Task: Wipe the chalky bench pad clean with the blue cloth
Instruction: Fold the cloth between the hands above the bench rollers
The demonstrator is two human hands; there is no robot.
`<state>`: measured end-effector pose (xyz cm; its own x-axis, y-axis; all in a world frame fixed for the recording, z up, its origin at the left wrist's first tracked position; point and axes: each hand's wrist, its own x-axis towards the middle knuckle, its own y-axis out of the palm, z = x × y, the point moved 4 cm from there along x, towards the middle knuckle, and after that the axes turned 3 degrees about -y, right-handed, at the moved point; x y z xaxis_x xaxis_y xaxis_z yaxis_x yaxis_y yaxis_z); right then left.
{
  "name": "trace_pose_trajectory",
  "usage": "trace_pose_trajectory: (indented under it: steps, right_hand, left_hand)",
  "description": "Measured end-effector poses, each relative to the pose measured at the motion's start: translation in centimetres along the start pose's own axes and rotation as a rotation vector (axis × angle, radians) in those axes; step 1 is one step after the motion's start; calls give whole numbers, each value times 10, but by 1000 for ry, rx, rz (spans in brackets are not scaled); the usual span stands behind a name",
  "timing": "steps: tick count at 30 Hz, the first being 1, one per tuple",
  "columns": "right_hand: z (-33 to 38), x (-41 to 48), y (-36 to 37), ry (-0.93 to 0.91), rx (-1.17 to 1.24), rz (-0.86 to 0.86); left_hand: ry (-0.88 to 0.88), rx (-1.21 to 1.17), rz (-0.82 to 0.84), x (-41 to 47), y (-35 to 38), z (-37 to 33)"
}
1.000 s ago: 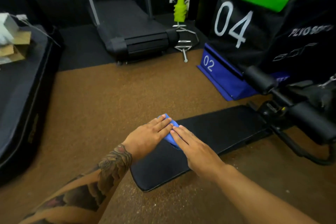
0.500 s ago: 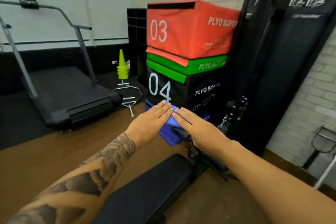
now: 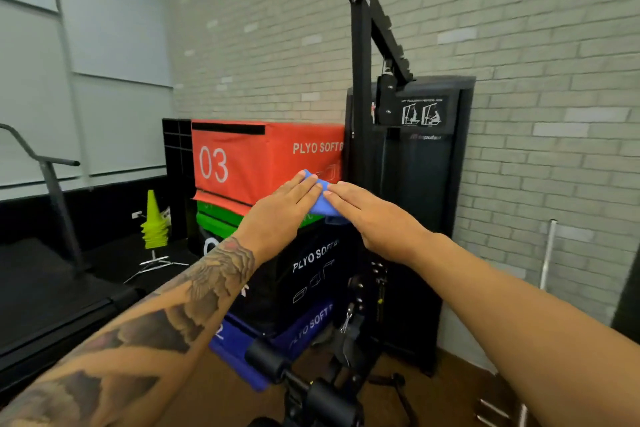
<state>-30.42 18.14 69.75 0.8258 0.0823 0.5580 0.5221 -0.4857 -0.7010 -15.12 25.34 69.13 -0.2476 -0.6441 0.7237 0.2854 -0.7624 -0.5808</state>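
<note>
The blue cloth [image 3: 321, 207] shows as a small wedge between my two hands, held out in front of me at chest height. My left hand [image 3: 282, 210] lies flat over its left side with the fingers straight. My right hand [image 3: 375, 218] lies flat over its right side, fingertips almost meeting the left ones. Both thumbs are hidden under the hands. The bench pad is out of view; only the bench's black foam rollers [image 3: 266, 359] and frame show at the bottom.
Straight ahead is a stack of plyo boxes [image 3: 242, 163], red on green, black and blue. A black cable machine [image 3: 415, 191] stands against the brick wall to the right. Yellow cones [image 3: 154, 222] and a treadmill [image 3: 41, 291] are on the left.
The view has swung up from the bench pad to the wall and boxes. Both hands stayed flat on the cloth and now appear raised, with the pad no longer beneath them.
</note>
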Motion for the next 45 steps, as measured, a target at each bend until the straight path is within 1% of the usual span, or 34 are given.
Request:
trace_pose_trajectory:
  steps: [3,7,10,14,20,24,29,34,36,41,45]
  right_hand:
    - [-27,-10,-15,15,-38,-2]
    - [-48,-34,-12,41,-28,25]
    - [-60,-55,6,83,-6,45]
    - [-70,-83,51,121,17,105]
    - [-82,-108,149,193,98,232]
    - [-83,-126,227,288,176,310]
    - [-68,-161,333,403,284,404]
    - [-38,-203,426,481,395,489]
    - [-23,-222,464,479,433,529]
    - [15,-264,561,426,516,646]
    - [34,-290,624,357,584,684]
  left_hand:
    - [27,5,-19,32,1,-13]
    - [57,-19,-17,53,17,-36]
    - [64,-79,22,59,49,-52]
    - [94,-138,71,53,104,-69]
    - [68,-256,136,27,208,-77]
    - [93,-344,209,0,287,-80]
    - [125,-415,286,-45,388,-92]
    - [149,-456,400,-108,481,-116]
    - [159,-455,437,-137,513,-126]
    - [114,-450,551,-219,589,-149]
    - [75,-443,629,-271,644,-163]
